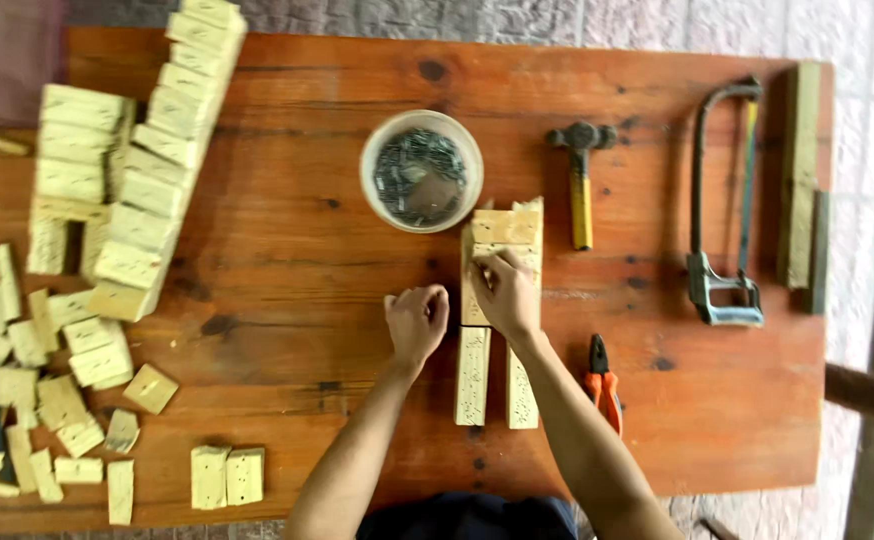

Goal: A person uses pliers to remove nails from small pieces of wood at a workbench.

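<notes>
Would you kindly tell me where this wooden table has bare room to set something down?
Bare wood lies between the white bucket of nails and the stacked pale wooden blocks, and below the metal hacksaw. The left edge is crowded with small offcuts.

Hammer (581,190), hacksaw (722,200), pliers (603,382), nail tub (422,171) on table (287,250).

You have bare table (287,270) between the stacked wood blocks (137,190) on the left and the two long wooden strips (497,330). Straight ahead the bucket of nails (422,170) blocks you. Right of the strips, the hammer (581,190) and pliers (603,382) narrow the lane; the hacksaw (722,210) lies beyond them.
</notes>
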